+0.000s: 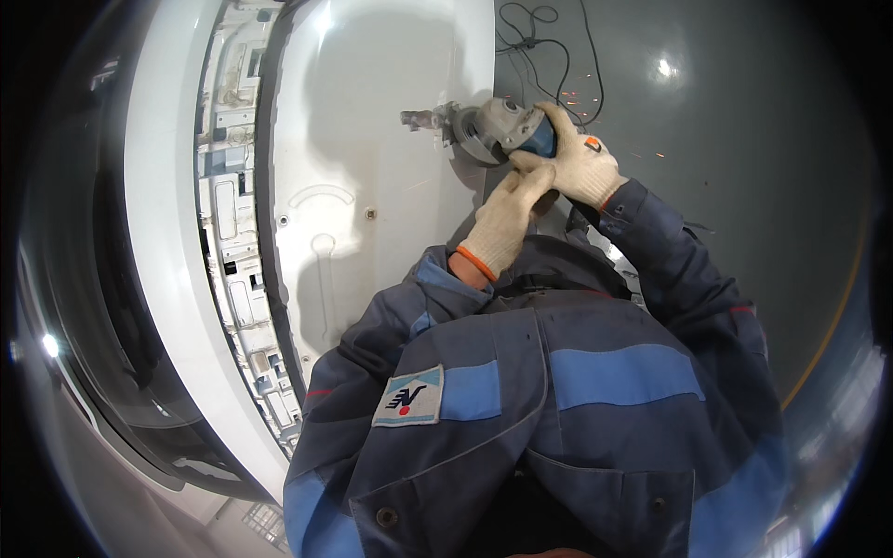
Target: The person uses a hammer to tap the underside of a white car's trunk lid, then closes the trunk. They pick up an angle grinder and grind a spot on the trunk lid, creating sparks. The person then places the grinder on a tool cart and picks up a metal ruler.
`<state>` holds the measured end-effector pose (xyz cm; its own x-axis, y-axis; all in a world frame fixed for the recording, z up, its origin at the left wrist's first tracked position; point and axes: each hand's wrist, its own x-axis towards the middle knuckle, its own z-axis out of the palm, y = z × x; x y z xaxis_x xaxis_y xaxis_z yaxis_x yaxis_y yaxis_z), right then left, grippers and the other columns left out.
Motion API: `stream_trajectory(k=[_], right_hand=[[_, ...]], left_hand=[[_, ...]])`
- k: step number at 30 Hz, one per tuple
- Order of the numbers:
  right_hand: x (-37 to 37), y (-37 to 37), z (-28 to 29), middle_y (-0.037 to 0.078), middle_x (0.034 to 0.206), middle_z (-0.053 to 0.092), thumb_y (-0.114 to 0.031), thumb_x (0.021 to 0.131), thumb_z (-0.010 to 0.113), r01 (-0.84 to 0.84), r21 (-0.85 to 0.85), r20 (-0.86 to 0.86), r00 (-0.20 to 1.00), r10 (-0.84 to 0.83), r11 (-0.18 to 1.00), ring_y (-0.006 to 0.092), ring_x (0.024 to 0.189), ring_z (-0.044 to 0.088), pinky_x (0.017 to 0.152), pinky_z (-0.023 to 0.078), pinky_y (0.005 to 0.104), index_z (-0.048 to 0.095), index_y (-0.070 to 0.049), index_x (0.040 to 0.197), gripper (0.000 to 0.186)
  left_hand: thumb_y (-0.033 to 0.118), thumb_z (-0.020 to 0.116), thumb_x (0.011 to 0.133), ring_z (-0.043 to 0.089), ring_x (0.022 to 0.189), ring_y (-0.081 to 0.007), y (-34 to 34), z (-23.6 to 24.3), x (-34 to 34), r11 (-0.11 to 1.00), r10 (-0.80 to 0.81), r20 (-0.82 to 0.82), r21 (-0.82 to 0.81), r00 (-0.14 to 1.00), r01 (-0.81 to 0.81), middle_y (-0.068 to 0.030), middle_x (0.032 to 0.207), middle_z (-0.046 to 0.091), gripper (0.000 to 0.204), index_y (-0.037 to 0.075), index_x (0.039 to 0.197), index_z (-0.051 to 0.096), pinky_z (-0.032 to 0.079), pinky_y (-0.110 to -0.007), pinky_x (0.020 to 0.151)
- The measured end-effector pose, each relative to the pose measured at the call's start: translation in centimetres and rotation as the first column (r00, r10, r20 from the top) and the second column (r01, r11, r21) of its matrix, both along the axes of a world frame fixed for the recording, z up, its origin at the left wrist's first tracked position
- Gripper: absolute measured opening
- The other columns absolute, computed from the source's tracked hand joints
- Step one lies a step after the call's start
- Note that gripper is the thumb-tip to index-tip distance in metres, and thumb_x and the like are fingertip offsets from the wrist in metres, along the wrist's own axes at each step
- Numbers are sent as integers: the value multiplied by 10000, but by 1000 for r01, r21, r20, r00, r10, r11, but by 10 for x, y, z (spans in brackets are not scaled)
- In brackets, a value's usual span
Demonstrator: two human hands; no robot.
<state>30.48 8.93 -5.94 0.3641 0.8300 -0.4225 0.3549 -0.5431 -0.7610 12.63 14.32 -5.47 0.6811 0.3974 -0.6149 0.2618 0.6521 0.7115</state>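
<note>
In the upper middle of the frame is an angle grinder (539, 139), blue in the body and grey at the head, beside the edge of a white panel (335, 102). The right hand (590, 169), in a pale glove, has its fingers clamped on the blue body. The left hand (510, 212), gloved also, is just below; its fingers are together and seem closed on the underside of the tool, although the palm is hidden.

The disc (473, 138) is at the metal fitting (421, 119), but whether they touch cannot be told with certainty. Sparks (660, 155) fly in the upper right, so the disc is probably turning.

Several things could go wrong from here. If the disc catches on the fitting, the tool may kick back — both hands are close to the head. If it slides sideways, it could scratch the panel. The cable (529, 43), lying looped on the grey floor (716, 121), could be harmed by sparks — or pull the tool if it snags.
</note>
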Motion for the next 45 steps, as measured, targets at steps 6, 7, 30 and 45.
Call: stream_trajectory(k=[6,7,30,45], right_hand=[[3,7,-5,299,1406,706,-680,865,772,-13,-10,74,997,14,1000,421,1220,753,1035,604,453,360,-134,1689,1070],[4,6,-4,299,1407,706,-683,865,772,-20,-34,59,998,22,999,421,1220,754,1038,603,452,356,-136,1691,1075],[3,4,-15,321,1358,720,-671,905,772,-19,9,116,993,17,1000,451,1196,756,1019,601,485,343,-95,1683,1059],[11,-94,-65,276,1428,692,-661,882,786,257,-143,-31,964,-264,956,402,1293,720,1111,562,435,400,-30,1658,1072]], left_hand=[[355,576,1168,660,1302,-262,3,0,3,999,-10,11,31,1000,9,-118,1418,633,511,-16,1517,529,526,-407,1104],[343,571,1172,660,1304,-263,3,-1,4,992,51,40,-119,998,-46,-113,1411,630,497,-13,1516,529,531,-402,1098],[488,640,1110,647,1236,-203,-2,-5,5,995,-9,31,99,999,6,-116,1389,648,667,-25,1527,548,501,-370,1100],[501,817,885,492,1475,-405,80,66,-1,-421,-12,-737,616,675,665,-239,1579,546,932,-61,1561,507,323,-528,1282]])
